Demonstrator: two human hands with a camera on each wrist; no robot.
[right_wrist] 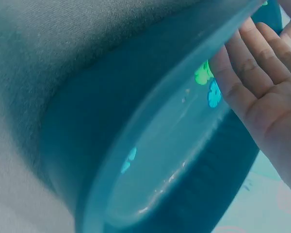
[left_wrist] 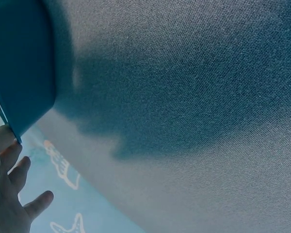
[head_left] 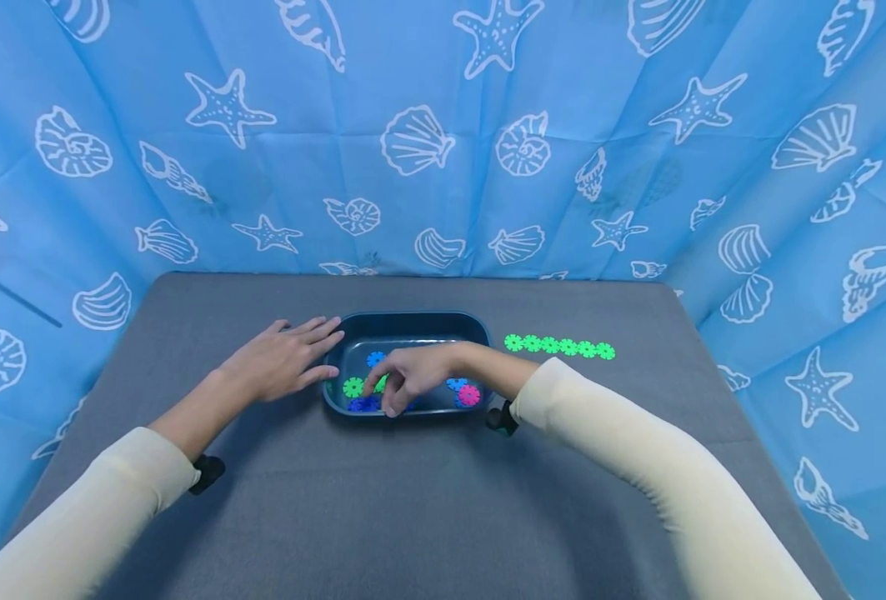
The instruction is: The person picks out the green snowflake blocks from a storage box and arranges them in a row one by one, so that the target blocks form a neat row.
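A dark blue oblong tray holds loose notched plastic discs: a green disc, a pink disc and several blue ones, such as the blue disc. My left hand rests on the tray's left rim, its fingers straight and spread. Over the tray's near side my right hand reaches down, index finger and thumb apart among the discs. In the right wrist view its fingers extend past the near wall into the tray, with the fingertips partly hidden by the rim.
To the right of the tray, several green discs lie in a straight row on the grey cloth-covered table. A blue curtain with white shells and starfish hangs behind the table and along its sides.
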